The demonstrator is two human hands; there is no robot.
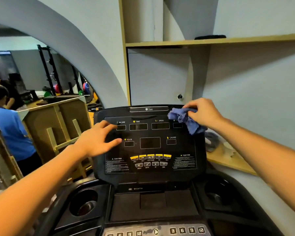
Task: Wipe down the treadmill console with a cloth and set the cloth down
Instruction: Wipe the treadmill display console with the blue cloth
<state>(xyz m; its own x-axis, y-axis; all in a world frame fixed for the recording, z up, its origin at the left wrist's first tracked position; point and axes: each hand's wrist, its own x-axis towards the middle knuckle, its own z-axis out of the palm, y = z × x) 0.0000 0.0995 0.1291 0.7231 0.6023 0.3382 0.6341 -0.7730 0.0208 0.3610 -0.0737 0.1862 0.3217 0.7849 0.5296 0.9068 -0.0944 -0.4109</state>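
While the right hand (203, 112) pinches the blue cloth (186, 119) at the treadmill console (150, 143) far-right corner, left hand (99, 138) fingers lie spread, holding nothing. Risk: a loose bunched cloth slipping free; the spread fingers smudging the display.

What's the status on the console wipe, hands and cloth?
Right hand grips blue cloth at console top right corner. Left hand open, fingers over the left displays. Nothing in the way.
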